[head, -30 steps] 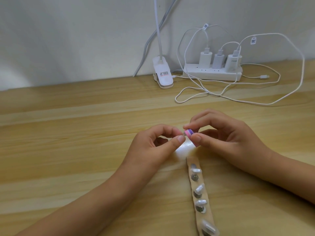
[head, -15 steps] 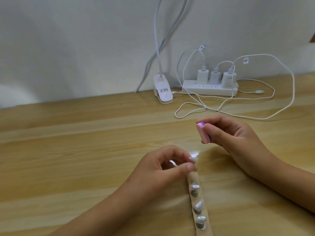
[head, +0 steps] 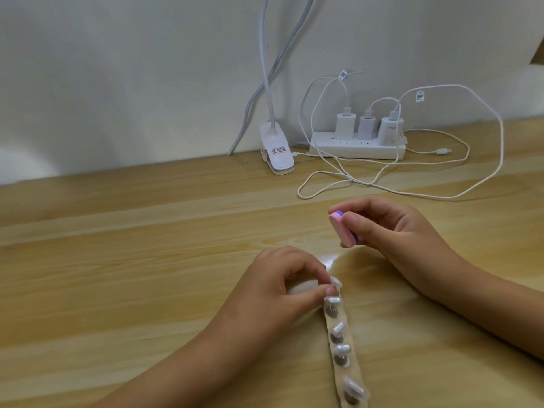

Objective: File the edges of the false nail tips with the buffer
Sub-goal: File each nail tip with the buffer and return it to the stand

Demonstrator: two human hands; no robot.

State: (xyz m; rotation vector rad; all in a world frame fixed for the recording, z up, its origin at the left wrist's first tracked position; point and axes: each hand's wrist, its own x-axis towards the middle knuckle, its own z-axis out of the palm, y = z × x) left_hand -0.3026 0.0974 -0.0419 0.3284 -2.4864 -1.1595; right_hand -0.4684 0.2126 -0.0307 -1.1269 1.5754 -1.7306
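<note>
Buffer (head: pixel 338 228): gripped in curled right hand (head: pixel 391 228), beyond far end of strip (head: pixel 350 376).
Nail tip (head: pixel 335 281): pinched by thumb and fingertip of left hand (head: pixel 276 284), at that end.

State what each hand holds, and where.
Right hand pinches the buffer across its faces. Left hand pinches the farthest nail tip; where exactly is hidden.

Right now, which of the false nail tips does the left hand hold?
The farthest tip, at the far end of the strip: the left hand pinches it. The other four sit nearer the camera, not held.
</note>
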